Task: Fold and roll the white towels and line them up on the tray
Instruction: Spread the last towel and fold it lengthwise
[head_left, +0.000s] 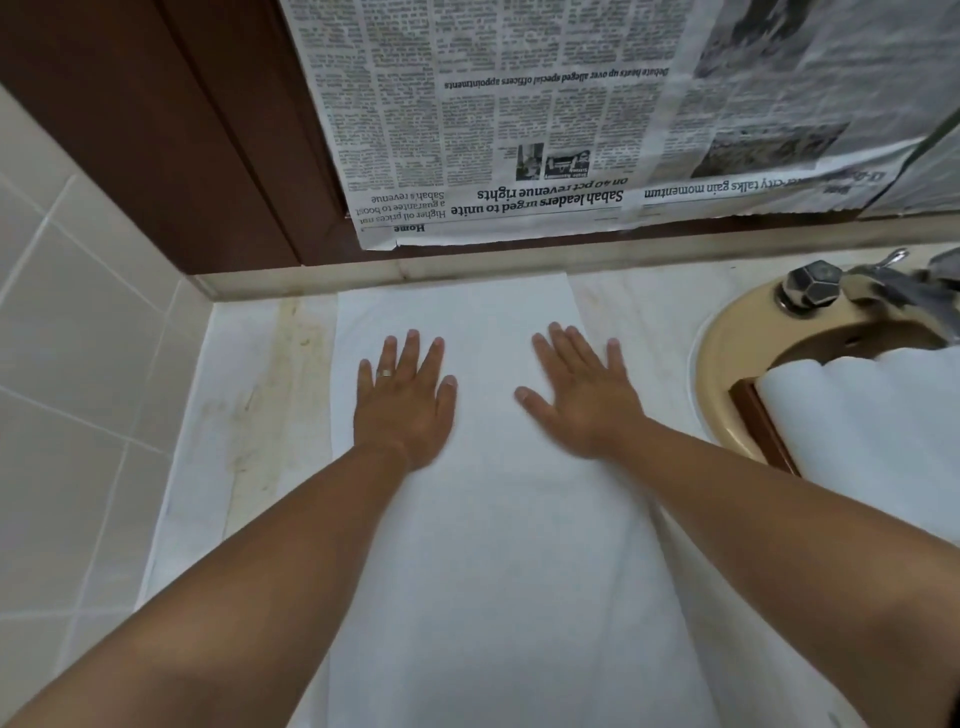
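A white towel (488, 545) lies folded into a long strip on the marble counter, running from the back ledge toward me. My left hand (405, 400) presses flat on its far left part, fingers spread, a ring on one finger. My right hand (582, 395) lies flat on the towel's far right part, fingers straight. At the right, a brown wooden tray (763, 431) sits over the sink and carries rolled white towels (872, 415) side by side.
A beige sink (727, 364) with a chrome tap (815, 286) is at the right. Newspaper (545, 130) covers the mirror behind the counter. A tiled wall (78, 364) closes the left side. The stained counter (260, 389) shows beside the towel.
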